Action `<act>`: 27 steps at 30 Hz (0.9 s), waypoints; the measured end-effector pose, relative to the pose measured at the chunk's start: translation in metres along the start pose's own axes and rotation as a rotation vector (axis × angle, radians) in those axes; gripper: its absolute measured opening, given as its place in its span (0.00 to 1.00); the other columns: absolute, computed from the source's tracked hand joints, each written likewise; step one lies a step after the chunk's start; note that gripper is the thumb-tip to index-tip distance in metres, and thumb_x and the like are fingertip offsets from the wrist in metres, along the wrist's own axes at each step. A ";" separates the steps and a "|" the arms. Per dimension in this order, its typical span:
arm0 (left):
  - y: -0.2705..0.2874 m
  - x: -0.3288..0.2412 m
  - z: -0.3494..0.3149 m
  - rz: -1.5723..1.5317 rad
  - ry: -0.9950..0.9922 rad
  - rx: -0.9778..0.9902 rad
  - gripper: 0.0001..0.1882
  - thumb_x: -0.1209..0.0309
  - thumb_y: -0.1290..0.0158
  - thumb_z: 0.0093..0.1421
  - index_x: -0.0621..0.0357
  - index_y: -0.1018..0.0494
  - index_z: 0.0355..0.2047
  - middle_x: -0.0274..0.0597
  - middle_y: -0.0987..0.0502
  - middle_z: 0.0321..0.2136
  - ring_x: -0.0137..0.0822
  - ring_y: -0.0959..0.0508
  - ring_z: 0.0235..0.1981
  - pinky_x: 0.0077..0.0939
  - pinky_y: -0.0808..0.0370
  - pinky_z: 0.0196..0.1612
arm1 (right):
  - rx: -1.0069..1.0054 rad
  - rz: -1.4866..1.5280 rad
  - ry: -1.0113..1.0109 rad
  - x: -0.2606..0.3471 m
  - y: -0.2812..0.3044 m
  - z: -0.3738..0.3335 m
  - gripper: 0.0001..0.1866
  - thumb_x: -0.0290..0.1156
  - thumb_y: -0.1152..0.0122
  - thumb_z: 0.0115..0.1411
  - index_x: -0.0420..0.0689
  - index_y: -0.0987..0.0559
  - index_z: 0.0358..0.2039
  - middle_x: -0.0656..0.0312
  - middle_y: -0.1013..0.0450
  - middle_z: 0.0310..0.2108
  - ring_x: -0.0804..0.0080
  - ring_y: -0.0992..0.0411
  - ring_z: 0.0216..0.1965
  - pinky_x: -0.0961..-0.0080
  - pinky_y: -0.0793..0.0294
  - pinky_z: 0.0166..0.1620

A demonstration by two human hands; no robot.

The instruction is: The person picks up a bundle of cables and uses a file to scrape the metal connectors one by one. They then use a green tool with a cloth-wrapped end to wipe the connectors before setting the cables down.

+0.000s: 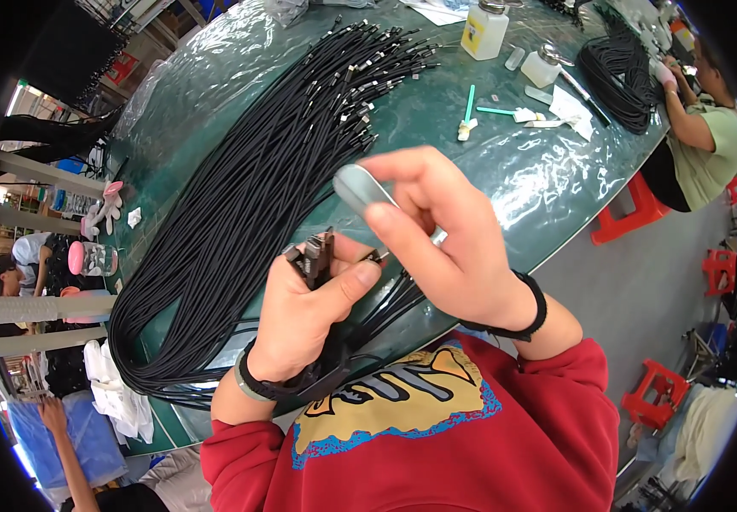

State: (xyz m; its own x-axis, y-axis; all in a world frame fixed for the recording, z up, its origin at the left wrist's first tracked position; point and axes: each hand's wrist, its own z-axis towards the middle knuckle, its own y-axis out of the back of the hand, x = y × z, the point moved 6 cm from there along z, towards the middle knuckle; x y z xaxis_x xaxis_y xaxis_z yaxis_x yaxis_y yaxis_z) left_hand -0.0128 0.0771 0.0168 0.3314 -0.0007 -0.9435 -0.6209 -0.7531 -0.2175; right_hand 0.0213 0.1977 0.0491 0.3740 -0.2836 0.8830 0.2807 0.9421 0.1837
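My left hand (pixel 304 311) is closed around the connector ends of several black cables (pixel 317 254). Its thumb presses against one connector, whose tip points up to the right. Just above it, my right hand (pixel 441 230) pinches a small pale grey-green piece with a rounded end (pixel 360 188) between thumb and forefinger. What this piece is, I cannot make out. It is apart from the connectors. The held cables run down past my left wrist toward the table's near edge. Beside my hands lies a large bundle of black cables (pixel 223 205), bent round at the lower left, with its connectors fanned out at the far end.
Two bottles, one with a yellow label (pixel 483 32) and a shorter one (pixel 541 66), stand at the far right of the green table (pixel 436 111). Green-handled swabs (pixel 469 111) and white tissue (pixel 571 113) lie nearby. A person (pixel 710 128) works beside another cable coil (pixel 616 72).
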 end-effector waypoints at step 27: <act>0.005 0.007 -0.001 -0.264 0.124 0.114 0.14 0.64 0.59 0.60 0.65 0.32 0.28 0.24 0.46 0.09 0.17 0.50 0.10 0.14 0.56 0.13 | 0.072 -0.047 0.144 -0.006 0.002 -0.017 0.17 0.20 0.46 0.49 0.37 0.32 0.42 0.70 0.41 0.14 0.86 0.45 0.16 0.87 0.45 0.20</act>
State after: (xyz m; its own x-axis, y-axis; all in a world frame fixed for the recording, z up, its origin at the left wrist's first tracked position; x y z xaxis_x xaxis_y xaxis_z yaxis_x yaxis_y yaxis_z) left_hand -0.0127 0.0728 0.0093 0.5718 0.0996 -0.8143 -0.5752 -0.6590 -0.4846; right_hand 0.0350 0.1978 0.0367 0.4866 -0.3455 0.8024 0.2390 0.9361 0.2581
